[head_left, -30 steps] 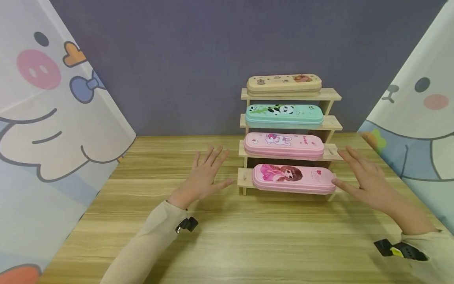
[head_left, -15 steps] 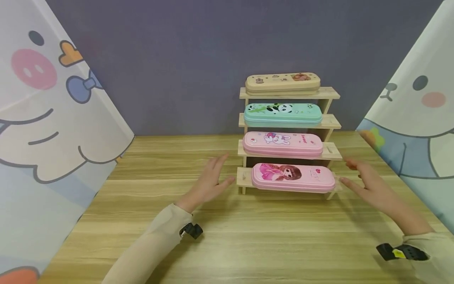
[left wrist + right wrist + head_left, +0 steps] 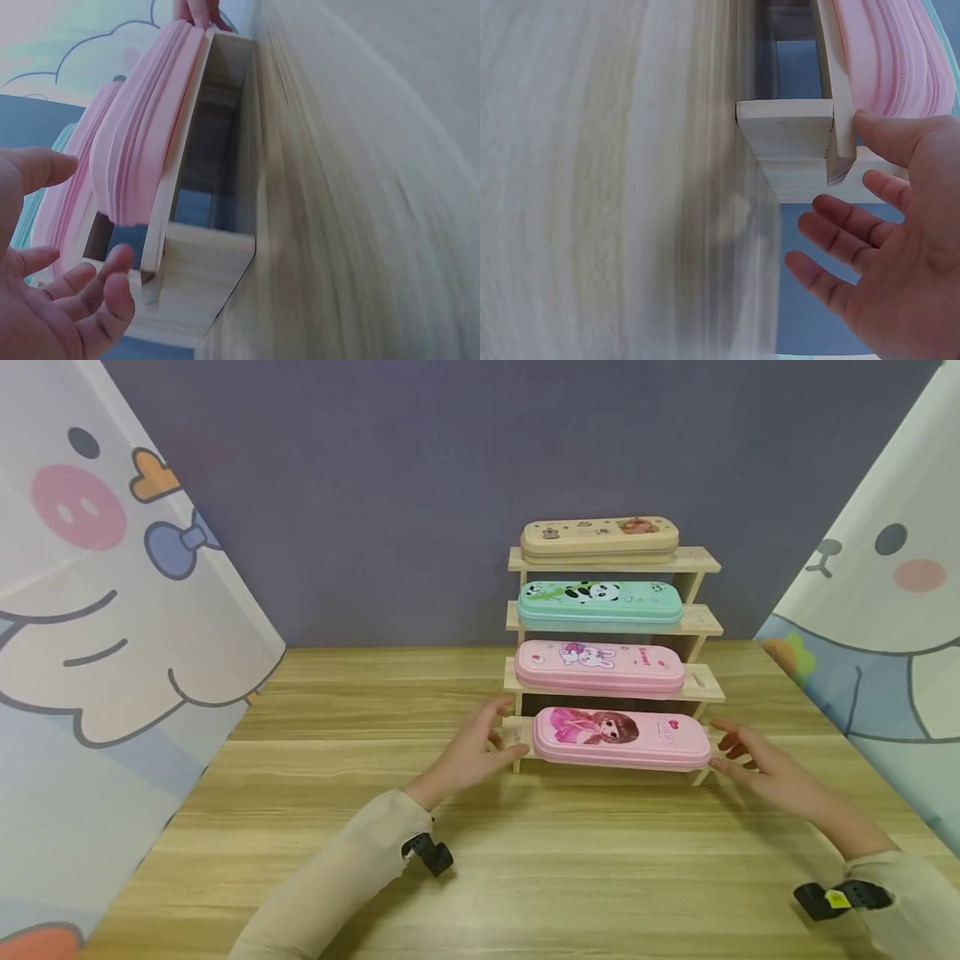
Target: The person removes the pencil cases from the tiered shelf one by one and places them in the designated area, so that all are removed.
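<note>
A pink pencil case [image 3: 622,739] with a printed girl lies on the lowest step of a stepped wooden rack [image 3: 699,560]. By its left end my left hand [image 3: 468,753] hovers, thumb and fingers spread apart and loosely bent, holding nothing. The left wrist view shows a gap between that hand [image 3: 45,277] and the pink case [image 3: 142,135]. At the other end is my right hand [image 3: 768,768], also holding nothing. In the right wrist view, its thumb tip [image 3: 866,124] is at the step's edge beside the case; whether it touches cannot be told.
Higher steps carry a pink rabbit pencil case [image 3: 600,665], a mint panda one [image 3: 600,606] and a cream one [image 3: 600,540]. The rack stands on a wood-grain table [image 3: 375,718] before a dark grey wall [image 3: 375,502]. Printed cartoon panels [image 3: 112,635] flank both sides.
My left hand has moved right toward the lowest case's left end. My right hand has stayed near the right end, its fingers less stretched and lower. The cases have stayed on their steps.
</note>
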`<action>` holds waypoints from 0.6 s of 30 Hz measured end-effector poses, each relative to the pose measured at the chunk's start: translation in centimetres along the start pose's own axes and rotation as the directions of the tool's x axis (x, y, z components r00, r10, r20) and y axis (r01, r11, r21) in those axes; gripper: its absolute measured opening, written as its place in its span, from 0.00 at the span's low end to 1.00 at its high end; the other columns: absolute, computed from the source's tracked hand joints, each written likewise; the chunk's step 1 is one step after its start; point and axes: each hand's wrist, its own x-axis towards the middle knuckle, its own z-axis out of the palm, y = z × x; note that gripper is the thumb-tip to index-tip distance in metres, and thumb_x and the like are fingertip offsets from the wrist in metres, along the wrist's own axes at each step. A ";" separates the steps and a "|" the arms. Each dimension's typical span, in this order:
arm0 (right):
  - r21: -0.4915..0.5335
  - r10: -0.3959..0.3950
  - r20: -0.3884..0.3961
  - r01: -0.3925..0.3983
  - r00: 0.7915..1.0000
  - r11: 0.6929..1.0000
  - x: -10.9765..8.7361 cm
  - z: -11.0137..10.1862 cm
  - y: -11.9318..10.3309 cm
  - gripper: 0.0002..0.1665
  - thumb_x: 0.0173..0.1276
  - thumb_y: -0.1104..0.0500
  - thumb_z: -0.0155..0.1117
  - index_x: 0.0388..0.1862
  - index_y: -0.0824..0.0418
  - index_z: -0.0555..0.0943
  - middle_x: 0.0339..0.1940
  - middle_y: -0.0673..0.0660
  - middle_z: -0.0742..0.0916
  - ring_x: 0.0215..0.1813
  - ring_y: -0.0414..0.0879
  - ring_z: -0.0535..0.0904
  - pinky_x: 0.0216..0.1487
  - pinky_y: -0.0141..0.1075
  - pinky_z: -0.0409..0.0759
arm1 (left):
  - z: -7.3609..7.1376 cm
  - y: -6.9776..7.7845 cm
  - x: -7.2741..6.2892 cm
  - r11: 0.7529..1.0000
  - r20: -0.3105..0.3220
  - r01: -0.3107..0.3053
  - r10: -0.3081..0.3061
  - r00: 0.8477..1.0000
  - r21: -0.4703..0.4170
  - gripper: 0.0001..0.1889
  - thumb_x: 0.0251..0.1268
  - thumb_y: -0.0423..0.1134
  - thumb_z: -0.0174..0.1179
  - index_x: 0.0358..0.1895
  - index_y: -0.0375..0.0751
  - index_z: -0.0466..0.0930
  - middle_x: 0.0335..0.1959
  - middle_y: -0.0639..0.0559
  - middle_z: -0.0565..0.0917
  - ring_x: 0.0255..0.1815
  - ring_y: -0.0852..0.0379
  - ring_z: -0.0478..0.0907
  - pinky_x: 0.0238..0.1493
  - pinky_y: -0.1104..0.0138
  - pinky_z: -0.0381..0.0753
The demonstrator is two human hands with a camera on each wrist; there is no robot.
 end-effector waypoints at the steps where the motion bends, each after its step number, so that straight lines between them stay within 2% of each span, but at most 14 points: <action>1: 0.006 -0.002 0.004 0.002 1.000 1.000 0.0 0.0 0.1 0.31 0.68 0.69 0.63 0.66 0.76 0.65 0.44 0.60 0.78 0.43 0.27 0.69 0.36 0.25 0.74 | 0.2 0.0 0.1 1.000 0.002 0.004 -0.004 1.000 -0.016 0.38 0.64 0.37 0.68 0.73 0.33 0.60 0.60 0.37 0.72 0.33 0.55 0.77 0.34 0.68 0.82; 5: 0.048 0.023 0.038 -0.025 0.999 0.999 0.1 0.0 0.3 0.32 0.69 0.70 0.62 0.67 0.78 0.63 0.46 0.61 0.77 0.44 0.27 0.69 0.38 0.22 0.73 | 0.9 0.0 0.6 0.991 0.040 0.051 -0.047 0.998 -0.122 0.39 0.63 0.38 0.69 0.74 0.35 0.59 0.62 0.37 0.72 0.29 0.54 0.80 0.31 0.66 0.84; 7: 0.077 0.051 0.067 -0.056 0.996 0.995 0.2 -0.1 0.4 0.32 0.69 0.69 0.62 0.68 0.78 0.62 0.48 0.62 0.77 0.44 0.26 0.69 0.38 0.22 0.73 | 1.4 0.0 0.8 0.973 0.080 0.105 -0.091 0.993 -0.204 0.39 0.64 0.38 0.68 0.75 0.38 0.58 0.65 0.37 0.70 0.27 0.53 0.82 0.27 0.62 0.85; 10: 0.109 0.093 0.103 -0.104 0.990 0.989 0.3 -0.3 0.6 0.34 0.70 0.68 0.62 0.68 0.79 0.61 0.49 0.64 0.77 0.45 0.26 0.70 0.37 0.24 0.75 | 2.0 -0.1 1.1 0.926 0.153 0.207 -0.166 0.974 -0.317 0.41 0.66 0.38 0.67 0.77 0.44 0.53 0.70 0.38 0.64 0.23 0.51 0.83 0.20 0.58 0.85; 12: 0.125 0.115 0.126 -0.130 0.985 0.984 0.4 -0.5 0.7 0.34 0.70 0.67 0.62 0.69 0.78 0.60 0.49 0.64 0.78 0.45 0.26 0.70 0.37 0.25 0.75 | 2.3 -0.1 1.3 0.888 0.186 0.262 -0.204 0.961 -0.378 0.42 0.67 0.38 0.66 0.78 0.47 0.50 0.72 0.38 0.61 0.24 0.51 0.84 0.19 0.59 0.85; 16: 0.180 0.124 0.154 -0.152 0.980 0.972 0.6 -0.8 0.9 0.33 0.70 0.67 0.62 0.69 0.78 0.60 0.46 0.59 0.80 0.45 0.28 0.74 0.37 0.27 0.77 | 2.6 -0.3 1.9 0.814 0.227 0.320 -0.236 0.945 -0.484 0.44 0.67 0.37 0.65 0.79 0.48 0.45 0.75 0.39 0.55 0.24 0.50 0.84 0.20 0.64 0.84; 18: 0.197 0.119 0.159 -0.150 0.980 0.969 0.7 -0.9 0.9 0.33 0.70 0.68 0.62 0.68 0.77 0.61 0.44 0.54 0.82 0.44 0.29 0.75 0.36 0.27 0.77 | 2.7 -0.4 2.1 0.786 0.246 0.333 -0.236 0.940 -0.521 0.43 0.68 0.36 0.63 0.79 0.48 0.45 0.76 0.39 0.54 0.25 0.49 0.84 0.20 0.64 0.85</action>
